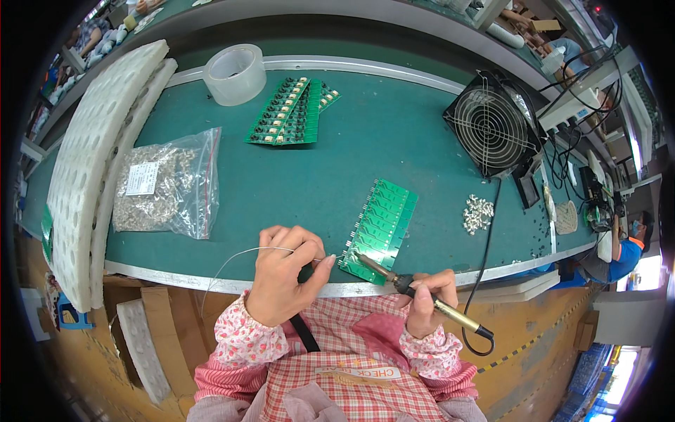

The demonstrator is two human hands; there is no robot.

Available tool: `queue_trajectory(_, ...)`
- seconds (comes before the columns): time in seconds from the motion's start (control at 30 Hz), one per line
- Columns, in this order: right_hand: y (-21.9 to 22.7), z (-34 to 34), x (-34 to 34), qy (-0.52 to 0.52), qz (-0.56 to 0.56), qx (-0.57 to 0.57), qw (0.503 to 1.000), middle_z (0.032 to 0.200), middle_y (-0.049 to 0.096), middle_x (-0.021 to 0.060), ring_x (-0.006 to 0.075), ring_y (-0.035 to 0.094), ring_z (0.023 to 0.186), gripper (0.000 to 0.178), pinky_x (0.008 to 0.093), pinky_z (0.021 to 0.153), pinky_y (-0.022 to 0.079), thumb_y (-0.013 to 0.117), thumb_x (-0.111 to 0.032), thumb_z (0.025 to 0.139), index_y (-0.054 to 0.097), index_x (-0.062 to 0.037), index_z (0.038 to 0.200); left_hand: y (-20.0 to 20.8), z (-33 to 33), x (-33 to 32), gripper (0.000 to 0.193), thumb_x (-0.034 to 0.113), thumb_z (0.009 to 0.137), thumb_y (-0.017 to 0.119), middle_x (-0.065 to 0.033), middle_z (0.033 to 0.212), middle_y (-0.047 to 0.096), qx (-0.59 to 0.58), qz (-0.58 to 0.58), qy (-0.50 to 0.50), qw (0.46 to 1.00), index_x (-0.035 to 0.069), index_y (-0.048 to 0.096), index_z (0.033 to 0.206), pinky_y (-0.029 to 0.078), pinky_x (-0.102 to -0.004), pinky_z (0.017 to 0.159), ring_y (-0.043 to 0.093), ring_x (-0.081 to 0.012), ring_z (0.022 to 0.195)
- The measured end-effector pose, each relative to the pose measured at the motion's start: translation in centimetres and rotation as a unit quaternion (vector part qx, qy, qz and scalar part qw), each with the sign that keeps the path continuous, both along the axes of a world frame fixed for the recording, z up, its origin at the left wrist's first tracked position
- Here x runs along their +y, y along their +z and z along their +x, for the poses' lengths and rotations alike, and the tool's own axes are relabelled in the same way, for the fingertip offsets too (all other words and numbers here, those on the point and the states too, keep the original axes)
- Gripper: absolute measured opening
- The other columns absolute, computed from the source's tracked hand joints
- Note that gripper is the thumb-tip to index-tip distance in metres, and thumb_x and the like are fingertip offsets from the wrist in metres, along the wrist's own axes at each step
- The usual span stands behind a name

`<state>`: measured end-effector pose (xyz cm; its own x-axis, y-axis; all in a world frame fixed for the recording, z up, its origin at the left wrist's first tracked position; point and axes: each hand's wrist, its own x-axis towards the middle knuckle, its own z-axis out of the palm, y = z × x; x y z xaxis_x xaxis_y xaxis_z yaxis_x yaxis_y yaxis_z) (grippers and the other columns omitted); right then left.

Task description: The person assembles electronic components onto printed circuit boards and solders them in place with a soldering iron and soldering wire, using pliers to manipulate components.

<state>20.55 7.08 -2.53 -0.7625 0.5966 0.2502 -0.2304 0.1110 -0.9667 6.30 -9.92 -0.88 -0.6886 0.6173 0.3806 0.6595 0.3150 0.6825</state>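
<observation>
A green circuit board panel (380, 228) lies on the bench near its front edge, a row of metal pins along its left side. My right hand (432, 302) grips a soldering iron (444, 308), whose tip meets the board's lower left part. Thin solder wire (232, 257) is pinched in my left hand (290, 271), just left of the board. The wire's loose end curves down to the left, and its working end reaches toward the iron's tip. Whether wire and tip touch is too small to tell.
Populated circuit boards (285, 116) are stacked at the back, beside a clear tape roll (234, 74). A bag of small metal parts (165, 186) and white foam trays (105, 162) stand left. Right are a black fan (489, 126), loose small parts (478, 214) and the iron's cable (488, 250).
</observation>
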Motion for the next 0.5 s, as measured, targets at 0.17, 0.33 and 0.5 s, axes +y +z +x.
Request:
queue_trajectory(0.17,-0.63,0.45,0.45,0.013,-0.038,0.031,0.999,0.059,0.054,0.0102,0.0117,0.052,0.045,0.015,0.0242,0.043,0.043,0.054,-0.012,0.088,0.044,-0.0011,0.086,0.06,-0.08,-0.17,0.014,0.005,0.072,0.067,-0.0026,0.078,0.057,-0.007,-0.003,-0.017,1.0,0.006,0.054,0.066,0.035,-0.0353,0.08,0.051,-0.0206,0.071)
queue_trajectory(0.33,-0.56,0.37,0.3,0.036,-0.021,0.028,0.999,0.059,0.055,0.0101,0.0118,0.052,0.045,0.015,0.024,0.043,0.043,0.055,-0.012,0.088,0.046,0.0,0.085,0.0,-0.06,-0.26,0.015,0.005,0.069,0.067,-0.0016,0.078,0.057,-0.005,-0.017,-0.029,0.999,0.007,0.053,0.065,0.035,-0.0354,0.082,0.052,-0.0193,0.071)
queue_trajectory(0.5,-0.35,0.29,0.22,0.039,-0.007,0.017,0.999,0.059,0.056,0.01,0.0121,0.054,0.046,0.016,0.0243,0.044,0.044,0.057,-0.012,0.088,0.048,0.0009,0.083,-0.31,-0.08,-0.09,0.017,0.008,0.071,0.067,0.0007,0.075,0.052,0.022,-0.004,-0.034,0.999,0.009,0.051,0.066,0.034,-0.0362,0.079,0.05,-0.0183,0.067)
